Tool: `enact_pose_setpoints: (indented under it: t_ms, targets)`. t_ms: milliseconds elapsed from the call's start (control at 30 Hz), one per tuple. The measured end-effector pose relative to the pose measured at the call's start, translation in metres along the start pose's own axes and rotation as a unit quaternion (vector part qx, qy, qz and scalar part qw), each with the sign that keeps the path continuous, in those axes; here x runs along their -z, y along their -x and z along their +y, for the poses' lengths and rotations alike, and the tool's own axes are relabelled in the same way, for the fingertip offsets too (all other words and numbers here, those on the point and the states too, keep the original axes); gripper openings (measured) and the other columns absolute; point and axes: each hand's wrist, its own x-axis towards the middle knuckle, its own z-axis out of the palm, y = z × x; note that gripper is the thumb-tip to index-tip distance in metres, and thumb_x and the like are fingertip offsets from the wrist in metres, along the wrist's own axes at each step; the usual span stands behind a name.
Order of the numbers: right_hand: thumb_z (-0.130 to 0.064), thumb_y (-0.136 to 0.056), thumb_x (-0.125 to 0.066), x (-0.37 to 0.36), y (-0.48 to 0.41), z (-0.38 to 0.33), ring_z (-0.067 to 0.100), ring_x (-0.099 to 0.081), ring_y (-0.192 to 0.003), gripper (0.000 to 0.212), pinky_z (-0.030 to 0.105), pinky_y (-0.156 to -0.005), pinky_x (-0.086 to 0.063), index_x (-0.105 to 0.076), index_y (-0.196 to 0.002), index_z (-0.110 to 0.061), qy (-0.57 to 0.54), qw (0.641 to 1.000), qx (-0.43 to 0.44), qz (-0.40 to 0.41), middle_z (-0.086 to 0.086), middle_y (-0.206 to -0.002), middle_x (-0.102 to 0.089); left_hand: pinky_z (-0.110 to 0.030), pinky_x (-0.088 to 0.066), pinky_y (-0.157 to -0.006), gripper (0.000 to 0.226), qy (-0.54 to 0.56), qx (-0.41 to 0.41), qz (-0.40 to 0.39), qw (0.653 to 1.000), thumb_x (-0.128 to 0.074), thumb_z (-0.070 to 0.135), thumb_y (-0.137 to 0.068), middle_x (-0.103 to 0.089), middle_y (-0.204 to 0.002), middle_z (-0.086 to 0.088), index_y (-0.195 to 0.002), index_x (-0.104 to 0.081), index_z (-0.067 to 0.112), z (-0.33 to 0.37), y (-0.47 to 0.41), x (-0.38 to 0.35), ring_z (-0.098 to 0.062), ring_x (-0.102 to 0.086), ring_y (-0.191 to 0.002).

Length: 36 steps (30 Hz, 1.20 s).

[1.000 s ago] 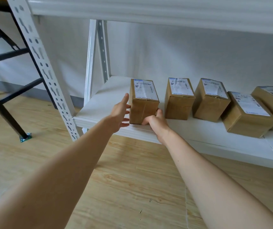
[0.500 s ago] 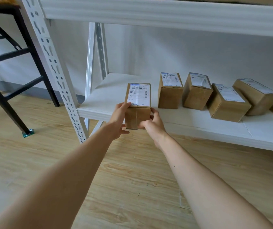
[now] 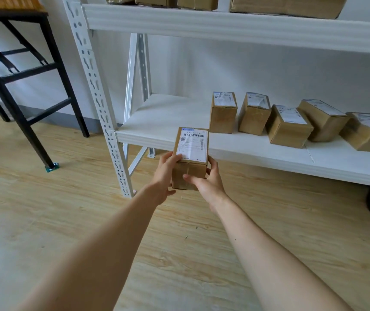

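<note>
Now box (image 3: 191,158) between left hand (image 3: 165,176), right hand (image 3: 206,182)

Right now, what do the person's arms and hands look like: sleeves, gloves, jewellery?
The left hand and right hand wear no gloves, and no ring, watch or bracelet shows. The left forearm and right forearm are uncovered; no sleeve comes into view.

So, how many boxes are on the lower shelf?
5, in a row, left to right: first box, second box, third box, fourth box, fifth box. More may hide rightward.
</note>
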Motion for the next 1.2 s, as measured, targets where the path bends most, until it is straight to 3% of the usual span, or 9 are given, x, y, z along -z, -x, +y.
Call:
enact_pose_setpoints:
  t_ms: [133,333,467,733,833,933,1000,1067,1200]
  targets:
    - [0.004,-0.078,-0.077,0.004,0.028,0.027,0.014,-0.058,-0.113,0.088,0.011,-0.075,-0.045,-0.025,-0.145,-0.021,-0.006,1.0,-0.03,0.001,0.005,-0.132,-0.057,-0.042,-0.041,-0.085,0.027,0.015,0.028,0.01,0.999,-0.051,0.047,-0.096,-0.061,-0.113,0.004,-0.122,-0.045,0.045,-0.033,0.024,-0.008,-0.028,-0.058,-0.101]
    - [0.016,-0.075,-0.071,0.018,0.053,0.056,0.005,-0.057,-0.102,0.094,0.015,-0.077,-0.049,-0.024,-0.146,-0.023,-0.008,0.998,-0.064,-0.008,0.002,-0.131,-0.055,-0.045,-0.043,-0.101,0.031,0.055,0.059,0.016,0.997,-0.053,0.05,-0.096,-0.06,-0.115,0.008,-0.126,-0.046,0.045,-0.065,0.045,-0.021,-0.023,-0.057,-0.106]
    - [0.016,-0.074,-0.067,0.017,0.053,0.067,0.015,-0.056,-0.115,0.095,0.022,-0.08,-0.051,-0.027,-0.147,-0.029,-0.009,0.997,-0.083,-0.003,0.004,-0.132,-0.057,-0.031,-0.046,-0.072,0.045,0.078,0.038,0.005,0.996,-0.048,0.056,-0.098,-0.059,-0.112,0.006,-0.138,-0.04,0.037,-0.068,0.053,-0.024,-0.012,-0.057,-0.097]
    - [-0.005,-0.082,-0.077,0.011,0.045,0.081,0.021,-0.061,-0.115,0.07,0.046,-0.104,-0.048,-0.043,-0.139,-0.027,-0.038,0.992,-0.118,0.025,0.001,-0.121,-0.066,-0.028,-0.049,-0.07,0.057,0.051,0.014,0.022,0.998,-0.052,0.062,-0.093,-0.062,-0.127,-0.001,-0.141,-0.05,0.032,-0.084,0.051,-0.015,-0.015,-0.062,-0.105]
    - [-0.016,-0.086,-0.076,0.013,0.044,0.078,0.017,-0.06,-0.11,0.064,0.04,-0.1,-0.046,-0.043,-0.139,-0.026,-0.037,0.99,-0.129,0.049,0.0,-0.122,-0.065,-0.033,-0.05,-0.083,0.057,0.019,0.018,0.036,0.999,-0.056,0.061,-0.092,-0.061,-0.127,0.0,-0.137,-0.053,0.026,-0.091,0.046,-0.012,-0.018,-0.059,-0.113]
    - [-0.024,-0.087,-0.075,0.014,0.044,0.077,0.012,-0.058,-0.097,0.058,0.031,-0.086,-0.044,-0.044,-0.135,-0.018,-0.035,0.987,-0.136,0.073,0.002,-0.118,-0.065,-0.036,-0.049,-0.089,0.049,0.013,0.015,0.039,0.999,-0.062,0.047,-0.095,-0.062,-0.127,-0.002,-0.135,-0.054,0.02,-0.097,0.044,-0.012,-0.018,-0.057,-0.112]
    - [-0.026,-0.086,-0.076,0.015,0.045,0.075,0.007,-0.058,-0.092,0.057,0.024,-0.073,-0.042,-0.045,-0.132,-0.014,-0.027,0.988,-0.132,0.079,0.004,-0.119,-0.065,-0.034,-0.048,-0.087,0.046,0.01,0.009,0.041,0.999,-0.063,0.04,-0.095,-0.064,-0.126,-0.004,-0.135,-0.054,0.018,-0.097,0.043,-0.012,-0.015,-0.059,-0.104]
    - [-0.026,-0.081,-0.081,0.016,0.045,0.073,0.004,-0.059,-0.094,0.061,0.021,-0.073,-0.043,-0.045,-0.129,-0.013,-0.027,0.99,-0.124,0.067,0.003,-0.118,-0.065,-0.03,-0.047,-0.083,0.048,-0.002,-0.006,0.052,0.999,-0.063,0.037,-0.096,-0.066,-0.119,-0.001,-0.137,-0.054,0.016,-0.097,0.041,-0.013,-0.011,-0.058,-0.096]
    - [-0.009,-0.073,-0.086,0.026,0.046,0.069,0.008,-0.062,-0.099,0.075,0.018,-0.072,-0.046,-0.043,-0.135,-0.015,0.003,0.994,-0.112,-0.01,0.003,-0.118,-0.065,-0.01,-0.04,-0.058,0.049,-0.027,-0.04,0.076,0.996,-0.06,0.04,-0.097,-0.063,-0.11,0.0,-0.138,-0.054,0.013,-0.095,0.04,-0.016,0.001,-0.055,-0.083]
